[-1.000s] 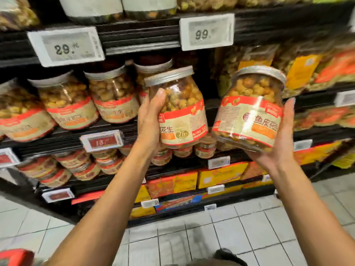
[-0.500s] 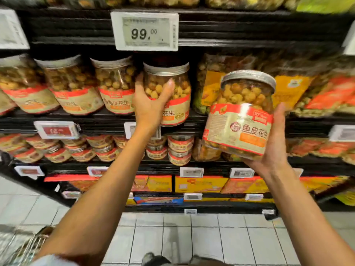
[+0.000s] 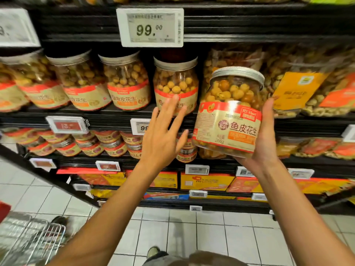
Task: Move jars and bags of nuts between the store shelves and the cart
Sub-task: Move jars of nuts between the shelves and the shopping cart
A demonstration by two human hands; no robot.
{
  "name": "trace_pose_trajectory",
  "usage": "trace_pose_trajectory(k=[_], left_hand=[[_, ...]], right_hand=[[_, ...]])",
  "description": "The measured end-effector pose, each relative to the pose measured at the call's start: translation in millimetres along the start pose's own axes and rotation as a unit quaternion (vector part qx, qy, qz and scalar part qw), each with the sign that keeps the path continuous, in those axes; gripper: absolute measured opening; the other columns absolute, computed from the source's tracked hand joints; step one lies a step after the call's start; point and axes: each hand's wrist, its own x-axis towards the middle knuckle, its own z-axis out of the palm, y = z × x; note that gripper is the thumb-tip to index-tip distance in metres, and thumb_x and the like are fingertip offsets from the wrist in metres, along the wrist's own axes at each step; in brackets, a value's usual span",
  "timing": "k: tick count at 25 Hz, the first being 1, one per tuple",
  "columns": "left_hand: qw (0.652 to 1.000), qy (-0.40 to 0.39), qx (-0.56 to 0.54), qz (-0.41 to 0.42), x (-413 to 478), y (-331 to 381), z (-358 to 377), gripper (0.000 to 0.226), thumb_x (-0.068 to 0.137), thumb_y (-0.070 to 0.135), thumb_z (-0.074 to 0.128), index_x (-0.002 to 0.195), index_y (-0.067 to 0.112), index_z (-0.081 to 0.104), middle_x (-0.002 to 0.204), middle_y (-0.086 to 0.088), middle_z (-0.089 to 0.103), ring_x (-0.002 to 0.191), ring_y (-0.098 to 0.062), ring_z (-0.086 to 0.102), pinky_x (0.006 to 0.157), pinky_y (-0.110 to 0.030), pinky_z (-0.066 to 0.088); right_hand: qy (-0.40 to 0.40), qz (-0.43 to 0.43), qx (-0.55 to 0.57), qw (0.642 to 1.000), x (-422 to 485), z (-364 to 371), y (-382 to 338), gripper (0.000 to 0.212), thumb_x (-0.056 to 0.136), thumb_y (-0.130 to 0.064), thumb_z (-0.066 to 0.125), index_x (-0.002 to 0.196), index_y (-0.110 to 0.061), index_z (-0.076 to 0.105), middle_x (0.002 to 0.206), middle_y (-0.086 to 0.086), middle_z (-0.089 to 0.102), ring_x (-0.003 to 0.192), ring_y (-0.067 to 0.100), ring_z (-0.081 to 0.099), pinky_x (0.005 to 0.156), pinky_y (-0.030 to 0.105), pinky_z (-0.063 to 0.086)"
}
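I see the held jar (image 3: 229, 114) as a clear, round plastic tub of coated yellow-brown nuts, capped with a ribbed silver screw lid and wrapped in a tan label edged in red, printed 268g. It is raised in front of the shelves, tilted slightly, just right of the shelf jar (image 3: 175, 85) that stands upright at the right end of a row of matching jars on the black shelf (image 3: 123, 113).

My right hand (image 3: 263, 139) cradles the held jar from below and behind, the fingers curled up along its right side. My left hand (image 3: 163, 139) is spread wide with straight fingers and grips nothing; its fingertips overlap the shelf jar's label, but I cannot tell whether they touch it.

Crinkled clear bags of nuts (image 3: 299, 87) with orange labels fill the shelf to the right. A white price tag (image 3: 150, 26) reads 99.00. The wire cart (image 3: 28, 240) shows at lower left over pale floor tiles.
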Motion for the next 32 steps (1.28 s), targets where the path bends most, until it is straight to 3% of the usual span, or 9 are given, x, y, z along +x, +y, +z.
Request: trace_pose_trajectory(k=[5, 8, 10, 13, 16, 20, 23, 28, 32], left_hand=[[0.986, -0.019, -0.112, -0.124, 22.9, 0.0, -13.2, 0.038, 0.093, 0.017, 0.052, 0.126, -0.001, 0.056, 0.137, -0.022, 0.049, 0.128, -0.031, 0.046, 0.113, -0.037, 0.03], [0.838, 0.016, -0.423, -0.345, 20.0, 2.2, -42.6, 0.035, 0.097, 0.03, 0.038, 0.114, 0.012, 0.063, 0.115, -0.008, 0.065, 0.107, -0.014, 0.061, 0.095, -0.023, 0.044], [0.736, -0.03, -0.567, -0.368, 24.0, 6.3, -52.4, 0.043, 0.098, 0.042, 0.032, 0.12, 0.016, 0.058, 0.108, 0.001, 0.068, 0.1, -0.009, 0.066, 0.085, -0.023, 0.05], [0.761, -0.001, -0.561, -0.325, 33.9, 15.5, -52.4, 0.066, 0.084, 0.055, 0.043, 0.131, 0.009, 0.044, 0.112, 0.007, 0.063, 0.103, -0.001, 0.062, 0.086, -0.019, 0.05], [0.794, 0.102, -0.483, -0.354, 42.7, 18.0, -42.9, 0.071, 0.079, 0.056, 0.049, 0.133, 0.012, 0.037, 0.118, 0.008, 0.056, 0.109, 0.0, 0.056, 0.091, -0.016, 0.045], [0.848, 0.111, -0.394, -0.336, 46.1, 12.5, -23.4, 0.089, 0.077, 0.059, 0.04, 0.142, 0.001, 0.025, 0.144, -0.015, 0.037, 0.134, -0.023, 0.036, 0.109, -0.019, 0.03], [0.856, 0.067, -0.39, -0.332, 47.9, 6.9, -12.4, 0.091, 0.08, 0.059, 0.036, 0.145, 0.0, 0.016, 0.15, -0.018, 0.026, 0.14, -0.026, 0.025, 0.115, -0.033, 0.023], [0.916, 0.101, -0.305, -0.239, 11.7, -7.4, -21.1, 0.068, 0.096, 0.048, 0.028, 0.145, 0.001, 0.024, 0.148, -0.013, 0.027, 0.137, -0.01, 0.021, 0.111, -0.011, 0.014], [0.944, 0.043, -0.287, -0.159, -13.9, -6.5, -21.4, 0.048, 0.1, 0.036, 0.028, 0.139, 0.009, 0.038, 0.147, -0.018, 0.032, 0.134, -0.006, 0.026, 0.104, -0.002, 0.018]], right_hand=[[-0.014, -0.025, -0.031, 0.999, -0.4, 11.0, 4.2, 0.065, 0.08, -0.07, 0.03, 0.108, -0.024, 0.067, 0.11, 0.006, 0.071, 0.104, 0.024, 0.067, 0.083, 0.042, 0.056], [0.013, -0.058, -0.1, 0.993, 4.6, 23.6, 9.7, 0.07, 0.069, -0.065, 0.046, 0.121, -0.019, 0.057, 0.111, 0.006, 0.07, 0.103, 0.021, 0.067, 0.083, 0.039, 0.057], [0.032, -0.082, -0.148, 0.985, 12.2, 38.5, 16.0, 0.079, 0.068, -0.064, 0.054, 0.13, -0.014, 0.05, 0.113, 0.005, 0.069, 0.1, 0.017, 0.068, 0.084, 0.035, 0.057], [0.044, -0.132, -0.245, 0.959, 29.4, 60.2, 24.1, 0.069, 0.079, -0.063, 0.046, 0.132, -0.018, 0.046, 0.112, -0.008, 0.066, 0.099, 0.002, 0.065, 0.081, 0.018, 0.053], [0.063, -0.195, -0.294, 0.934, 50.6, 70.3, 27.1, 0.052, 0.094, -0.054, 0.02, 0.131, -0.025, 0.044, 0.126, -0.014, 0.052, 0.117, -0.002, 0.049, 0.098, 0.014, 0.04], [0.098, -0.231, -0.361, 0.898, 66.4, 73.8, 23.5, 0.053, 0.102, -0.039, 0.017, 0.135, -0.011, 0.047, 0.135, 0.003, 0.054, 0.127, 0.011, 0.046, 0.11, 0.035, 0.034], [0.159, -0.271, -0.357, 0.88, 53.4, 66.7, 35.1, 0.056, 0.099, -0.041, 0.02, 0.136, -0.007, 0.046, 0.139, 0.007, 0.05, 0.132, 0.016, 0.043, 0.113, 0.034, 0.031], [0.115, -0.356, -0.425, 0.824, 23.1, 37.7, 64.2, 0.04, 0.099, -0.017, 0.031, 0.122, 0.002, 0.056, 0.124, 0.01, 0.055, 0.119, 0.022, 0.052, 0.103, 0.038, 0.043], [0.097, -0.311, -0.43, 0.842, 32.2, 36.4, 59.5, 0.043, 0.099, -0.021, 0.029, 0.131, -0.001, 0.05, 0.13, 0.0, 0.048, 0.125, 0.011, 0.045, 0.106, 0.037, 0.039]])
